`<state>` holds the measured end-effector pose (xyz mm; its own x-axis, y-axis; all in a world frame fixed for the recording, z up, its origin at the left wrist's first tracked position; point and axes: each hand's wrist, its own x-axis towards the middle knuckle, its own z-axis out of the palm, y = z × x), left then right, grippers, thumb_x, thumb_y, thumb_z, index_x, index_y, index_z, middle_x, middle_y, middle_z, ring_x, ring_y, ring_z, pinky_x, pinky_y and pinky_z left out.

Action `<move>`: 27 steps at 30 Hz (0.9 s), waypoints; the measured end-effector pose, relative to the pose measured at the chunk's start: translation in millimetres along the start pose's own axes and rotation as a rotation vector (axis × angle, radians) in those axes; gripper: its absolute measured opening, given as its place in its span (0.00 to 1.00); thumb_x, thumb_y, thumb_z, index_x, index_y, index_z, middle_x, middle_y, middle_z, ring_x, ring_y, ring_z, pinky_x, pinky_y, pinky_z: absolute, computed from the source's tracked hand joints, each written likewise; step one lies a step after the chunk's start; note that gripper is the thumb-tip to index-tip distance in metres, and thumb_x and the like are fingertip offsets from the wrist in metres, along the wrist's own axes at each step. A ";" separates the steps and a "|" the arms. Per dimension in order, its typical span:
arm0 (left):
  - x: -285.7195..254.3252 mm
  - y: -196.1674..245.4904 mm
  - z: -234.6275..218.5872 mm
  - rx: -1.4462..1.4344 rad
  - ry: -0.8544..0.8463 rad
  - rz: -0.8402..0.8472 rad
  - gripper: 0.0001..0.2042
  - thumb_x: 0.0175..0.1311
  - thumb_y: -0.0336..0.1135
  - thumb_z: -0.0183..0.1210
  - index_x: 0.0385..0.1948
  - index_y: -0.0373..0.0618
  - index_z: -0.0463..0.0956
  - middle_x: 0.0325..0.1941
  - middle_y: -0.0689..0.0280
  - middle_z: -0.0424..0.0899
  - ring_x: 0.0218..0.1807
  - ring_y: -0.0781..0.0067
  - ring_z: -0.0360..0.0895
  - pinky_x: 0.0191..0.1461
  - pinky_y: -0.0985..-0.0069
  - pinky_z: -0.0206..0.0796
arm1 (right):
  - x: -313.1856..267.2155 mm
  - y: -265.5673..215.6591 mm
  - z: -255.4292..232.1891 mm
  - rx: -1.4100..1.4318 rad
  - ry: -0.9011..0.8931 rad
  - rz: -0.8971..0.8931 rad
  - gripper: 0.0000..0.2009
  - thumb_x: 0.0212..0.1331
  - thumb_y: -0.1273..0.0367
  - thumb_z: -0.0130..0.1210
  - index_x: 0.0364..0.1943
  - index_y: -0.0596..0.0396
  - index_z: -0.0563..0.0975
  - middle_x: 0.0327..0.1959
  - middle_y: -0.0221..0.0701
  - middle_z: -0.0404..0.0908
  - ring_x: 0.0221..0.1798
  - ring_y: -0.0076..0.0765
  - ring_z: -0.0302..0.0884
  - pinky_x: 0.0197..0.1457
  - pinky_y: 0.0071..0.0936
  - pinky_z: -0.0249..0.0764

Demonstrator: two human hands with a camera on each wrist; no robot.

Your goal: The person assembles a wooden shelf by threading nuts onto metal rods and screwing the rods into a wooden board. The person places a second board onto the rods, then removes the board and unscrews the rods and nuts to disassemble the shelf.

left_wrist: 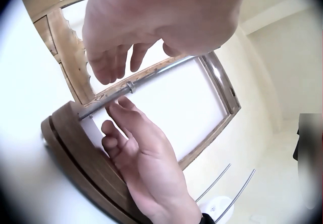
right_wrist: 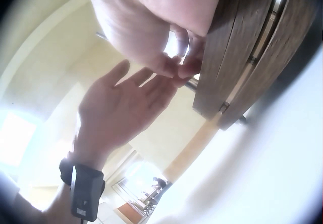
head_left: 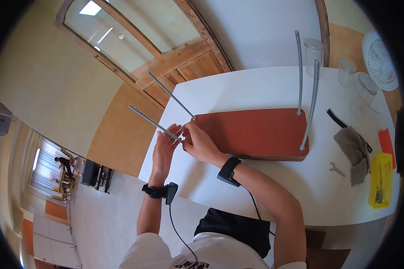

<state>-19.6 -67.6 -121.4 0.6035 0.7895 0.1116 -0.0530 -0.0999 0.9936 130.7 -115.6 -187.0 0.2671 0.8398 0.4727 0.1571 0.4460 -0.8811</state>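
Note:
A long reddish-brown board [head_left: 256, 130] with rounded corners lies flat on the white table, several thin metal legs rising from its corners. Both hands are at the near-left leg [head_left: 149, 117]. My left hand [head_left: 164, 152] has its fingers loosely straight beside and across this leg. My right hand [head_left: 202, 144] reaches over the board's left end, its fingers loosely bent at the leg's base. In the left wrist view a small metal collar [left_wrist: 131, 87] sits around the leg, just above the right fingertips. The right wrist view shows the fingers of both hands close together by the board's dark wooden edge [right_wrist: 227, 57].
To the right lie a wrench [head_left: 336, 169], a grey cloth [head_left: 353, 152], a yellow basket [head_left: 376, 199] with small metal parts and a red piece [head_left: 385, 142]. Glass jars [head_left: 367, 84] stand at the far right near a white fan [head_left: 379, 60]. A wooden glass-paned door [head_left: 175, 71] is behind.

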 end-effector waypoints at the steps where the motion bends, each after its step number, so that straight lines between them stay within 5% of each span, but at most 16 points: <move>1: -0.3 2.0 2.9 0.000 -0.001 0.003 0.34 0.83 0.58 0.33 0.70 0.33 0.65 0.73 0.52 0.71 0.73 0.57 0.69 0.79 0.61 0.56 | 0.5 -1.9 -1.1 -0.002 0.001 -0.002 0.14 0.60 0.78 0.57 0.49 0.62 0.69 0.45 0.43 0.81 0.39 0.41 0.85 0.45 0.38 0.80; 13: -23.3 1.8 -25.2 0.246 0.148 0.037 0.31 0.84 0.56 0.35 0.67 0.34 0.67 0.67 0.52 0.77 0.68 0.58 0.74 0.74 0.61 0.63 | -0.6 3.8 1.8 -0.027 -0.034 0.009 0.20 0.60 0.77 0.57 0.56 0.59 0.66 0.50 0.44 0.78 0.41 0.45 0.85 0.47 0.43 0.79; 19: 12.0 1.2 7.2 -0.019 -0.088 -0.040 0.40 0.80 0.66 0.29 0.71 0.35 0.64 0.71 0.51 0.74 0.72 0.58 0.69 0.79 0.61 0.56 | 0.0 3.7 3.4 -0.162 0.124 -0.029 0.27 0.60 0.78 0.58 0.63 0.59 0.63 0.56 0.47 0.73 0.42 0.44 0.86 0.48 0.40 0.81; 22: 5.1 -0.5 -2.4 0.018 -0.092 0.004 0.41 0.80 0.67 0.27 0.70 0.35 0.66 0.70 0.50 0.75 0.71 0.58 0.70 0.78 0.62 0.57 | 2.1 8.3 4.3 -0.169 0.169 -0.061 0.29 0.60 0.77 0.58 0.65 0.58 0.61 0.59 0.47 0.70 0.42 0.44 0.86 0.47 0.41 0.81; 24: -8.7 -0.9 -15.8 0.042 -0.054 0.012 0.40 0.80 0.67 0.27 0.69 0.35 0.67 0.69 0.51 0.76 0.71 0.58 0.71 0.78 0.62 0.57 | 0.7 3.7 1.4 -0.079 0.079 0.012 0.31 0.56 0.78 0.58 0.64 0.58 0.60 0.59 0.48 0.70 0.42 0.54 0.84 0.45 0.47 0.81; 27: -35.0 2.4 -45.1 0.105 -0.008 -0.005 0.39 0.80 0.66 0.27 0.67 0.36 0.69 0.67 0.52 0.78 0.68 0.59 0.74 0.76 0.62 0.59 | 0.8 3.5 1.8 -0.075 0.070 0.000 0.31 0.56 0.79 0.58 0.65 0.57 0.60 0.59 0.47 0.70 0.41 0.51 0.85 0.45 0.46 0.81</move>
<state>-76.7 -68.1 -122.1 0.6098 0.7853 0.1065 0.0335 -0.1598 0.9866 129.7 -112.8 -189.8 0.3322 0.8153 0.4743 0.2265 0.4192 -0.8792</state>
